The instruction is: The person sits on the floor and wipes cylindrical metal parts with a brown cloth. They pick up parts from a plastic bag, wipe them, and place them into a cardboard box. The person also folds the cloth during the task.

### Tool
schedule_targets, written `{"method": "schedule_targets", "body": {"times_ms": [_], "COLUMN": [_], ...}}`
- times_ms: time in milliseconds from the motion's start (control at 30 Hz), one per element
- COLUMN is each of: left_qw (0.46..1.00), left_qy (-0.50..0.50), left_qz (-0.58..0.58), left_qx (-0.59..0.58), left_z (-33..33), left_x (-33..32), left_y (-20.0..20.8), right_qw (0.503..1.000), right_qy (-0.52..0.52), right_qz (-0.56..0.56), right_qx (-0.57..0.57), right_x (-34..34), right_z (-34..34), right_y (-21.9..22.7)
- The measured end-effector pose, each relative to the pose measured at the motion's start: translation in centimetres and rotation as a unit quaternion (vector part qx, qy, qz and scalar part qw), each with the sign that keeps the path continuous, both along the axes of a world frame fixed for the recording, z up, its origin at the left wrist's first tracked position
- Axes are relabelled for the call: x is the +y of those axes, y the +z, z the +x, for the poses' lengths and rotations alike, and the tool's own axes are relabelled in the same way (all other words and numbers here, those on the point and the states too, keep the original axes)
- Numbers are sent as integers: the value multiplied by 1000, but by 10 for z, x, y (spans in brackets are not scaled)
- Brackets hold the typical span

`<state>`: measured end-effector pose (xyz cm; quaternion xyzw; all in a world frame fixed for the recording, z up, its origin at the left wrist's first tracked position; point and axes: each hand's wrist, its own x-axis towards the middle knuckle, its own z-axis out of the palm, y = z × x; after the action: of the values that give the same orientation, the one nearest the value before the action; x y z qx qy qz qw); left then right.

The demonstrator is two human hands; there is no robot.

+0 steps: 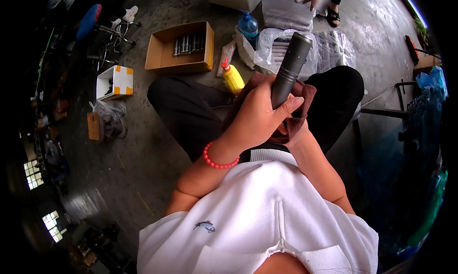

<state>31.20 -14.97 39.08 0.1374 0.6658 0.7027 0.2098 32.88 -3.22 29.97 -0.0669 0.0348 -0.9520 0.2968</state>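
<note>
Over grey floor (377, 45), a dark cylinder (294, 61) juts beyond the left grip (257, 109).

The dark cylinder (292, 68) looks like smooth metal with a satin sheen; the brown cloth (307, 95) is matt and soft-looking. The floor (143, 164) resembles worn, faintly shiny concrete, the tan box (163, 60) matt cardboard, the yellow bottle (233, 79) glossy plastic.

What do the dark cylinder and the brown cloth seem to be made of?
Dark cylinder: probably metal, satin grey, given its soft sheen and ring grooves; coated plastic is possible.
Brown cloth: matte fabric, judging by its folds; fibre unclear.
</note>
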Motion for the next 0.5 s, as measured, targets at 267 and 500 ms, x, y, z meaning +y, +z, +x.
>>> {"method": "schedule_targets", "body": {"times_ms": [267,500], "left_qw": [997,921], "left_qy": [31,-17], "left_qz": [-73,-318], "left_qx": [16,226], "left_z": [6,15], "left_x": [-9,3], "left_y": [-9,-5], "right_qw": [963,893], "right_qy": [-234,-246], "right_qz": [128,367], "right_qx": [-35,-77], "right_x": [21,-3], "right_z": [-12,-14], "right_y": [34,76]}}
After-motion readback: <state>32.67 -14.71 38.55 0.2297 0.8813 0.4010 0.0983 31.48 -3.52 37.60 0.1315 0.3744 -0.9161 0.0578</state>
